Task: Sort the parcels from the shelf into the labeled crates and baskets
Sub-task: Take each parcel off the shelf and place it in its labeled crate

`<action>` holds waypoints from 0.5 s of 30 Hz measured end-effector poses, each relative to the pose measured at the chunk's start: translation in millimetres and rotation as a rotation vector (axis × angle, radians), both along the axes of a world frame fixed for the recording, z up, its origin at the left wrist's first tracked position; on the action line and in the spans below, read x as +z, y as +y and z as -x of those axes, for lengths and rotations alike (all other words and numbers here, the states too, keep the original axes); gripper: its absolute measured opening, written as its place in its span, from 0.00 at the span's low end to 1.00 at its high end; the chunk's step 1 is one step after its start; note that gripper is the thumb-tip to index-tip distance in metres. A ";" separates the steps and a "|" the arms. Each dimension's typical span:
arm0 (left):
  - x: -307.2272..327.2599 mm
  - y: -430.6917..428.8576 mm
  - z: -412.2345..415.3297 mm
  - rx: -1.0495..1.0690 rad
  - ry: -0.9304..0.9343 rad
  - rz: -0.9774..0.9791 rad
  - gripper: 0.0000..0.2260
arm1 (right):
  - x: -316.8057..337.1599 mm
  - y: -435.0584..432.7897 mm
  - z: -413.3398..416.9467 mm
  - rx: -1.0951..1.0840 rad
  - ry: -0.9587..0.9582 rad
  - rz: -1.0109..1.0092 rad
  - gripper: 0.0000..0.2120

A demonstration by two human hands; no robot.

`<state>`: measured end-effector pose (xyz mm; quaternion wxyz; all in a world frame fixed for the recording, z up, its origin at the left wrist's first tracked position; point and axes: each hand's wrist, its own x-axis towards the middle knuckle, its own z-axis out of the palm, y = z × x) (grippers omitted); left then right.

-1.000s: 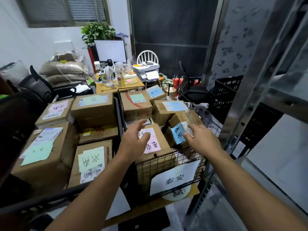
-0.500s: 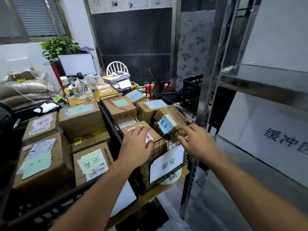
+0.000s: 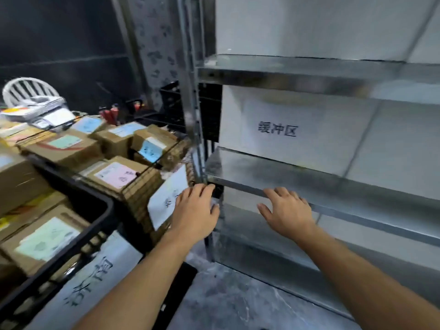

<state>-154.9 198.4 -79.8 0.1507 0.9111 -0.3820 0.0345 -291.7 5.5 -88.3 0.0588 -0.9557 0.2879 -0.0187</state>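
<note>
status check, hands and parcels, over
Left hand open, empty. Right hand open, at metal shelf edge. Parcels sit in wire basket. Nothing blocks the hands.

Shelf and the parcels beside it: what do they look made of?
Shelf: metal, likely galvanised steel, going by its dull grey, mottled sheen and soft reflections. Parcels: matte brown cardboard, probably corrugated, with coloured paper labels stuck on top.

My left forearm (image 3: 142,270) and right forearm (image 3: 357,270) are bare right to the edge of view; my left hand (image 3: 194,211) and right hand (image 3: 287,214) are bare as well.
</note>
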 end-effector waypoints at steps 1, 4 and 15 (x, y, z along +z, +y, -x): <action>-0.1 -14.8 9.5 -0.039 -0.003 0.002 0.23 | 0.7 -8.0 17.6 -0.049 -0.010 0.005 0.25; -0.5 -59.6 44.9 -0.145 -0.010 0.005 0.24 | 2.0 -33.2 73.2 -0.190 -0.024 0.018 0.24; 14.5 -248.5 231.6 -0.567 0.022 0.047 0.25 | 23.3 -137.3 318.7 -0.614 -0.036 0.113 0.27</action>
